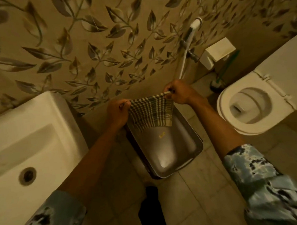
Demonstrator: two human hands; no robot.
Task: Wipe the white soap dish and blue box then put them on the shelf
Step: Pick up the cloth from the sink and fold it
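A checked cloth (151,112) hangs stretched between my two hands above the floor. My left hand (117,111) pinches its left top corner. My right hand (177,92) pinches its right top corner, a little higher and farther away. Below the cloth a grey metal bin lid (169,150) faces up, with a small yellow sticker on it. Neither the white soap dish nor the blue box shows in this view, and no shelf is in sight.
A white washbasin (27,141) fills the left side. An open white toilet (252,107) stands at the right, with a toilet brush (223,72) and a white wall box (218,51) behind it. A hand sprayer (193,28) hangs on the leaf-patterned wall. The floor is tiled.
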